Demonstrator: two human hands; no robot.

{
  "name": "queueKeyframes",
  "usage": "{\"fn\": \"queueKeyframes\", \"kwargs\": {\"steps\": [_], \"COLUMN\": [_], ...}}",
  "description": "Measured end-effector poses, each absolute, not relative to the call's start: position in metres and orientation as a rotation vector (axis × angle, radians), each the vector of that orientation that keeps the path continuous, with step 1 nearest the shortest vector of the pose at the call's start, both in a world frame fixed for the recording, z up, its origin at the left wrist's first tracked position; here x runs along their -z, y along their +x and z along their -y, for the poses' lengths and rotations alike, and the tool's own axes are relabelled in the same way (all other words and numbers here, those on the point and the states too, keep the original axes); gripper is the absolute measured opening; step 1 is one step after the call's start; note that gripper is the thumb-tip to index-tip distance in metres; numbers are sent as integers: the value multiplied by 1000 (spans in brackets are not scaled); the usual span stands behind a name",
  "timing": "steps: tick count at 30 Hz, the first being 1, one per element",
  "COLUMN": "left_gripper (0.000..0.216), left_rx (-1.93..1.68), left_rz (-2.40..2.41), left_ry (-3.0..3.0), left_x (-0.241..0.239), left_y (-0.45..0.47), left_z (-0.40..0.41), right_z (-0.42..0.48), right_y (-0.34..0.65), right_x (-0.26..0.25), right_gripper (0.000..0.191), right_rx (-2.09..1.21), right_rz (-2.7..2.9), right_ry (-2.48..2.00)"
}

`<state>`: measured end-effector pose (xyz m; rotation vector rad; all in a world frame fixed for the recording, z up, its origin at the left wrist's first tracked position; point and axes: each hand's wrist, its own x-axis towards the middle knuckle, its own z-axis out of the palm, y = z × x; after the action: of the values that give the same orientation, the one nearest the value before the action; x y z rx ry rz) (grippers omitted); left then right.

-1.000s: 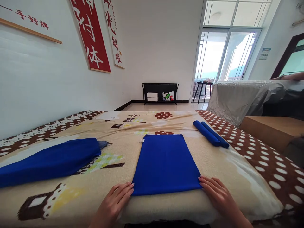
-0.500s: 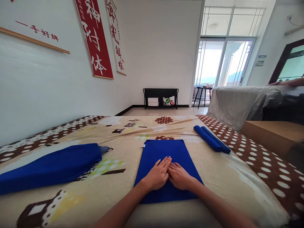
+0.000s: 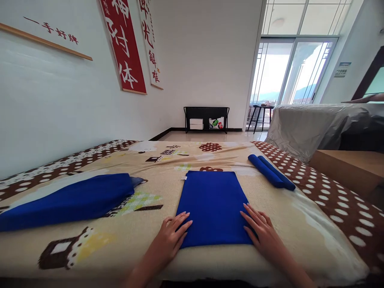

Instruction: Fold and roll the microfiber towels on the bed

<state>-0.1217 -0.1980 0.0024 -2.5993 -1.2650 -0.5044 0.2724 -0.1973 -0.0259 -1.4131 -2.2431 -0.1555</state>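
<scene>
A folded blue cloth (image 3: 214,208) lies flat in front of me, with a small white tag (image 3: 184,178) at its far left corner. My left hand (image 3: 171,236) rests on its near left edge, fingers spread and nothing gripped. On the near right edge lies my right hand (image 3: 261,230), also with outstretched fingers and holding nothing. Two rolled blue cloths (image 3: 271,172) sit side by side to the right, beyond my right hand. Off to the left is a long, loosely gathered blue cloth (image 3: 72,200) with a greyish piece at its tip.
Everything lies on a cream patterned blanket (image 3: 144,232) with brown dotted borders. A cardboard box (image 3: 351,168) and a plastic-covered surface (image 3: 312,124) stand at the right, with part of another person's arm (image 3: 367,99) above it. A black rack (image 3: 206,119) is by the far wall.
My hands were together on the middle of the folded cloth; they have moved apart to its left and right edges. The view has shifted slightly.
</scene>
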Motion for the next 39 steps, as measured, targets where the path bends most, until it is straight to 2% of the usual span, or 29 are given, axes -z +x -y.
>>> {"fn": "queueKeyframes", "kwargs": {"steps": [3,7,12,17,21,27,30,34,39], "left_gripper": [40,42,27,16,15,11,17,22,15], "left_rx": [587,763,1001,919,813,864,880,889,882], "left_rz": [1170,1153,1193,1401,1644,1817,1796,1721,1672], "left_ry": [-2604,-2599,-2588,-2534,-2333,-2067,-2074,-2130,-2111], "left_x": [-1,4,3,-7,-6,0,-2,-5,-8], "left_y": [-137,-152,-159,-155,-134,-106,-105,-104,-98], "left_z": [217,228,225,224,220,213,216,222,225], "right_z": [216,226,224,220,211,203,209,218,227], "right_y": [288,310,327,329,317,289,284,286,288], "right_x": [19,15,24,21,18,30,34,35,32], "right_gripper": [41,40,28,23,23,8,16,16,21], "right_rx": [24,-153,-174,-199,-47,186,284,419,396], "right_rz": [2364,2350,2228,2147,2112,1909,1843,1869,1919], "right_ry": [-1241,-1255,-1213,-1288,-1430,-1648,-1651,-1548,-1549]}}
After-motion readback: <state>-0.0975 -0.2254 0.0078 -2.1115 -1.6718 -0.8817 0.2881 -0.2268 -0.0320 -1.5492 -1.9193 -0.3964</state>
